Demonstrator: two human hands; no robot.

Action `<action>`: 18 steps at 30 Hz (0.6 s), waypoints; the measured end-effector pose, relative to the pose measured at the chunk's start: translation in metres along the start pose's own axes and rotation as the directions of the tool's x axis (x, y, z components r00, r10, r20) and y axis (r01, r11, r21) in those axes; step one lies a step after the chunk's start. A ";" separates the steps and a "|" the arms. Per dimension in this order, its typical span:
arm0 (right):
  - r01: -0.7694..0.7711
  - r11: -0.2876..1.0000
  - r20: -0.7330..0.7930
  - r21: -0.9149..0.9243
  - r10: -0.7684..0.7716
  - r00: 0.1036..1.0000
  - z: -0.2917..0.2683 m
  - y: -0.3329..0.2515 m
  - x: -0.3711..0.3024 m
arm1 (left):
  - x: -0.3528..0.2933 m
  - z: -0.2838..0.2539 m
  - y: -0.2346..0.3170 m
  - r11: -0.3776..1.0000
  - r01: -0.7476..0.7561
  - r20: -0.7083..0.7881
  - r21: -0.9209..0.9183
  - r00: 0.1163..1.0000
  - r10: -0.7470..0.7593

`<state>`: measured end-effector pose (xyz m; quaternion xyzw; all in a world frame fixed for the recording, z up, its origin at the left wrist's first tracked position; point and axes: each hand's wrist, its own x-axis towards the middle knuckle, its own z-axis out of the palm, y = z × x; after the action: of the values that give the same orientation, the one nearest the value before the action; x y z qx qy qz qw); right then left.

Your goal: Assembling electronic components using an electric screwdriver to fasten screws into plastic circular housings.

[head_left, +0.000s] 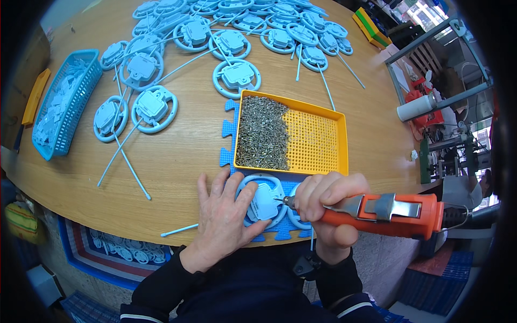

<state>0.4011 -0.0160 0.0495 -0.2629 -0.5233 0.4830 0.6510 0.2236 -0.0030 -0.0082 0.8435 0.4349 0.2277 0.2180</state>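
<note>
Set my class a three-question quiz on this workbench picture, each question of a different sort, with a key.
1. True or false: the orange power screwdriver is in the right hand.
2. The yellow tray holds: A) screws B) buttons C) wire.
3. Fill in: the left hand presses on a light blue ring-shaped part lying on a blue foam ___.

Key: 1 true; 2 A; 3 mat.

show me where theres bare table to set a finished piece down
Bare wood lies between the blue basket and the yellow tray, above the left hand. Also right of the tray. The far end is crowded with blue wheel parts.
</note>
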 end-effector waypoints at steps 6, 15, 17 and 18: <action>0.017 1.000 -0.015 0.010 -0.017 1.000 -0.004 0.004 -0.004 | 0.003 0.001 0.000 1.000 -0.012 0.014 -0.007 1.000 0.012; 0.027 0.982 0.032 -0.185 -0.022 0.999 0.004 0.014 0.009 | 0.004 -0.005 -0.003 1.000 0.006 0.016 0.017 1.000 -0.006; 0.059 0.985 0.079 -0.164 -0.046 0.996 0.007 0.019 0.012 | 0.000 -0.005 -0.004 0.999 0.013 0.007 0.045 1.000 -0.013; 0.038 0.981 0.070 -0.193 -0.024 0.997 0.003 0.016 0.009 | -0.003 -0.003 -0.002 0.998 0.017 0.006 0.057 1.000 -0.017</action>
<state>0.3928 -0.0023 0.0405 -0.3004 -0.5936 0.4280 0.6117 0.2189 -0.0035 -0.0074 0.8464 0.4476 0.2108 0.1973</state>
